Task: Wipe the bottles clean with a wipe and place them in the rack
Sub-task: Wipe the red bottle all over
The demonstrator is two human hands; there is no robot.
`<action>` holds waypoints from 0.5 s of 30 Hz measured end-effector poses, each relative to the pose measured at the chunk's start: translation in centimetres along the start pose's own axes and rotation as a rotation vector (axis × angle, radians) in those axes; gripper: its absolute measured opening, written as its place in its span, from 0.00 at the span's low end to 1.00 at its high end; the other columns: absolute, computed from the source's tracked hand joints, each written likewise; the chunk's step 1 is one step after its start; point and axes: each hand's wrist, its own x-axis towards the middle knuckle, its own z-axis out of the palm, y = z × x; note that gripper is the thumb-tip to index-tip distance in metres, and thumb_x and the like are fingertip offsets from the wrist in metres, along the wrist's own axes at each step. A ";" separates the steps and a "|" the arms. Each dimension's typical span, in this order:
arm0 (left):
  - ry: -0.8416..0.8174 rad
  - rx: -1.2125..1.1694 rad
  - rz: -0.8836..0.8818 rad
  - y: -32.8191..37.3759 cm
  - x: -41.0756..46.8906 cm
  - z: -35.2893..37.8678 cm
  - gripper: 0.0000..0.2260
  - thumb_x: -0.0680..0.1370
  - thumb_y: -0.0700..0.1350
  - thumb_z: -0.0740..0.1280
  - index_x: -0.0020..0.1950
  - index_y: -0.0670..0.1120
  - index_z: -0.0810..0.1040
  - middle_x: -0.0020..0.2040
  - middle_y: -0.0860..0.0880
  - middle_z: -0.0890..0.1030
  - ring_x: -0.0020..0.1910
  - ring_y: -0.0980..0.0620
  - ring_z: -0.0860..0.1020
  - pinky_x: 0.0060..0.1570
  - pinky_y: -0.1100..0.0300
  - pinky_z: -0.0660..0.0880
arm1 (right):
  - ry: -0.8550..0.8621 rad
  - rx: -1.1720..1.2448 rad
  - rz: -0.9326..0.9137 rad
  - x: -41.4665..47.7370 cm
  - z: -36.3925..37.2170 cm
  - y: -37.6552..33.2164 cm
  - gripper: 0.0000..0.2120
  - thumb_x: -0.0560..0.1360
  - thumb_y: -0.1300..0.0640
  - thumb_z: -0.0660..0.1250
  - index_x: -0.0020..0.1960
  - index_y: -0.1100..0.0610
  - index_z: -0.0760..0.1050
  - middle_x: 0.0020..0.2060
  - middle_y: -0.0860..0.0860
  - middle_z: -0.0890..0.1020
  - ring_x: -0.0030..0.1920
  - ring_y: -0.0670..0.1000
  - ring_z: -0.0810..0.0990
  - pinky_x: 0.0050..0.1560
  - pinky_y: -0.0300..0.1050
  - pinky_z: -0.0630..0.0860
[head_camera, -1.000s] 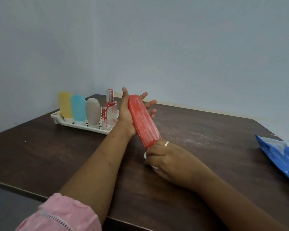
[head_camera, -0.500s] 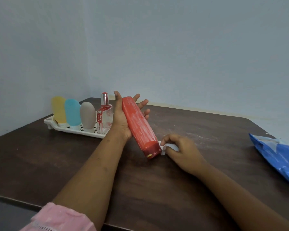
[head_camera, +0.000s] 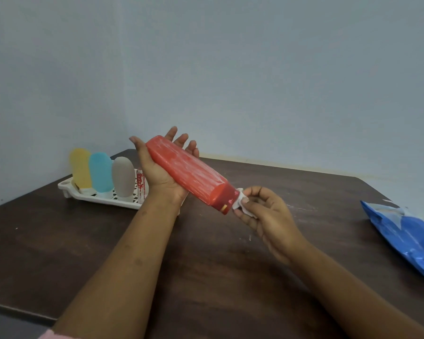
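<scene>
Red bottle (head_camera: 189, 174) lies slanted on the flat, straight-fingered left hand (head_camera: 162, 177), above the table (head_camera: 206, 265) and just right of the rack (head_camera: 103, 198), cap end low. In the last second it has tipped flatter, and the right hand (head_camera: 269, 218), pinching the wipe (head_camera: 240, 204), has come from under its lower end round to the cap's tip. Since the cap is probably the last part to clean, wiping looks nearly done and racking should follow.

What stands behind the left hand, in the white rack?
A clear bottle with red print, only its edge visible beside the grey bottle; the left hand covers the rest.
</scene>
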 end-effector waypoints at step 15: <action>0.149 -0.018 0.044 0.1 0.1 0.0 0.34 0.76 0.72 0.51 0.55 0.43 0.78 0.41 0.46 0.82 0.38 0.47 0.83 0.42 0.56 0.79 | -0.046 -0.093 -0.109 -0.7 0.9 1.0 0.04 0.73 0.65 0.67 0.45 0.58 0.77 0.47 0.54 0.81 0.51 0.55 0.81 0.50 0.45 0.80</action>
